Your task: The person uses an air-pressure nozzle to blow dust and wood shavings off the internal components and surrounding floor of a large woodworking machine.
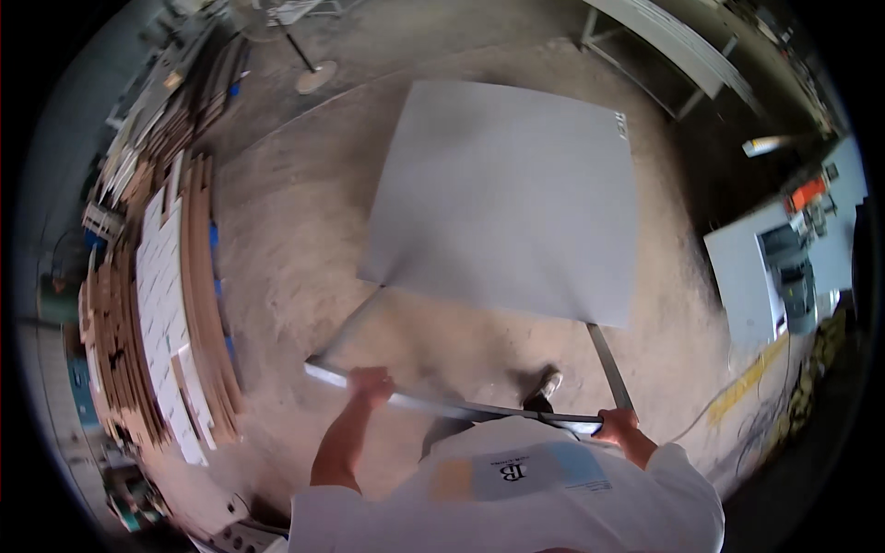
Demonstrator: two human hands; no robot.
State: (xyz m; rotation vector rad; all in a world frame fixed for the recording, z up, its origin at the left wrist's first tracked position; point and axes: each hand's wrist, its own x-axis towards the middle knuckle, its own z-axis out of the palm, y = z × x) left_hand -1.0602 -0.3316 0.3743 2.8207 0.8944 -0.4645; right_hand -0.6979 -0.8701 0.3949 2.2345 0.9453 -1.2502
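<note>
My left hand (371, 385) is closed around a long metal bar (452, 406) that runs across in front of my body, gripping it near its left end. At the bar's right end, by the corner, my right hand (618, 426) is wrapped round it. A dark side rail (610, 367) goes from that corner to the near edge of a large flat grey panel (507, 198). On the left, a thinner rail (356, 316) reaches toward the panel's near left corner. What lies under the panel is hidden.
Stacks of brown and white boards (164, 323) line the left side. A long bench (659, 41) stands at the far right, and a light-coloured table (742, 276) with tools is on the right. A round-based stand (316, 78) is at the back. A shoe (546, 387) shows below the bar.
</note>
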